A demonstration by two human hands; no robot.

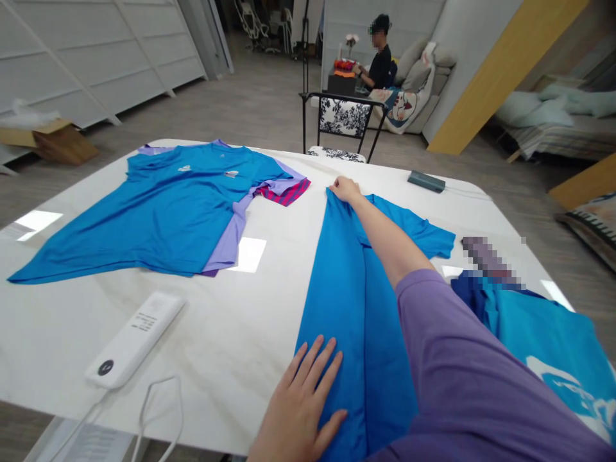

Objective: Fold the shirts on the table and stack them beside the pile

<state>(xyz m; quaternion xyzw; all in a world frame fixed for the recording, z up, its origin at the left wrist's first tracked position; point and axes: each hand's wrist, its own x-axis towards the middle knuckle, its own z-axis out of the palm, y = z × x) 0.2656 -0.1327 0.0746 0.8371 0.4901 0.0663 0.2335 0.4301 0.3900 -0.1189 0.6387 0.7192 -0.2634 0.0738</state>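
A blue T-shirt [337,295] lies in front of me with one side folded over lengthwise. My left hand [303,398] rests flat on its near edge, fingers spread. At the far end, my right hand [346,190] pinches the shirt's top corner, its fingertips partly hidden. One short sleeve of this shirt sticks out to the right beyond my forearm. My right upper arm covers part of the cloth. On the left, another blue T-shirt [178,205] is spread over a lavender garment [226,240], with a red-and-purple checked cloth [289,192] showing at its right edge.
The white table [212,340] carries a white power strip [137,337] with a cable, a dark box-shaped device [426,181] and more blue clothing [548,327]. A chair [344,122] stands at the far edge. Beyond it, a person [380,58] sits at a small table.
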